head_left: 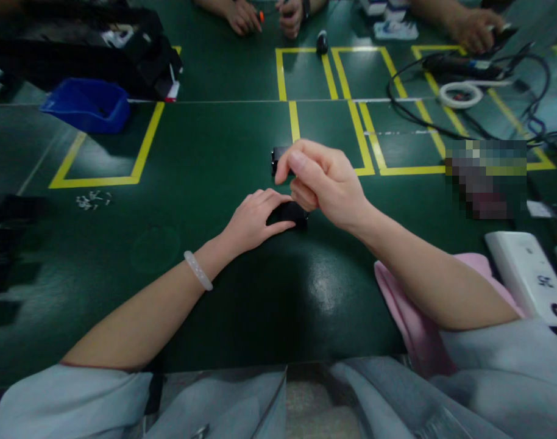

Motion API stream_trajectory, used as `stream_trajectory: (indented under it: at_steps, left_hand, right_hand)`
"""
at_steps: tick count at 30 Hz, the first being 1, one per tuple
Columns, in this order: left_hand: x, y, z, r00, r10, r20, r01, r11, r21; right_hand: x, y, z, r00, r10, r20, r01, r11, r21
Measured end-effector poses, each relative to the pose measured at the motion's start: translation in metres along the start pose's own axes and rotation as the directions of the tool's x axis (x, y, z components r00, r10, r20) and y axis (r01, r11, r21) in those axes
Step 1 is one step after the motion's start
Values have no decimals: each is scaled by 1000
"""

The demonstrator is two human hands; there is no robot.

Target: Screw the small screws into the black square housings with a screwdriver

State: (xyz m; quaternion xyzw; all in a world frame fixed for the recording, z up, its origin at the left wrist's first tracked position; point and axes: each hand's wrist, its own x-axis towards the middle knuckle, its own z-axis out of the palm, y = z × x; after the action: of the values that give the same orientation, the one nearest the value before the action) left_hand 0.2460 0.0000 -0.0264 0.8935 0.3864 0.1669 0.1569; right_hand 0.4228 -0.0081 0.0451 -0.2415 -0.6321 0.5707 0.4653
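Head-camera view: a dark green table (205, 152), marked with yellow tape boxes (105, 180), fills the frame. A blue bin (86, 105) sits upper left; black cables (470, 122) and a white tape roll (460, 94) lie upper right. At centre, the left hand (253, 222), a pale bracelet (198, 270) at its wrist, presses a small black part (290, 213) flat against the table. The right hand (324, 183) hovers just above, fingers pinched together; what they grip cannot be told. Co-workers' hands (244, 17) work along the top edge.
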Motion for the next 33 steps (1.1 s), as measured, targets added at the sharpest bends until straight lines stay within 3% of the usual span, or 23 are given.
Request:
stream_trajectory:
  at_steps: [3,4,8,11,13,15,18,20,23,26,29,33]
  left_hand:
    - [-1,0,1,999,-12,-32,11,1000,-19]
    - [-1,0,1,999,-14,-37,13,1000,-27]
    - [-1,1,0,999,-10,-34,9,1000,-25]
    - [0,1,-1,1000,-5,-14,5,1000,-5]
    - [0,0,-2,1000,4,5,-4,1000,1]
    - [0,0,-3,1000,8,18,-8,1000,0]
    - [1,1,-3,1000,0,30,0,1000,-7]
    - [0,2,-4,999,-4,35,5,1000,-15]
    - [0,3,-5,999,-4,38,5,1000,-18]
    - [1,3,-5,999,-5,37,5,1000,-13]
    - [1,2,-4,1000,-2,30,2,1000,-10]
    - [0,0,-2,999,4,34,-4,1000,-4]
  right_hand:
    - [4,-3,-9,938,8,346,-21,999,32]
    - [4,-3,-11,920,15,392,-23,1000,14]
    - [5,-2,-14,929,3,370,12,999,-37]
    - [2,-2,-15,973,-58,223,119,956,-268]
    - [-1,-5,-15,991,-111,78,135,789,-600]
    - [-5,-8,-16,982,-179,58,138,474,-870]
    - [-12,-12,-16,981,-192,7,30,117,-993]
    - [-17,-14,-16,974,-219,-55,-54,11,-998]
    - [-21,-18,-17,972,-231,-50,-54,-13,-998]
    - [-21,-25,-18,995,-82,-47,-48,-10,-999]
    - [-19,-31,-19,998,67,2,-2,48,-999]
    - [-16,-36,-23,984,143,106,94,93,-991]
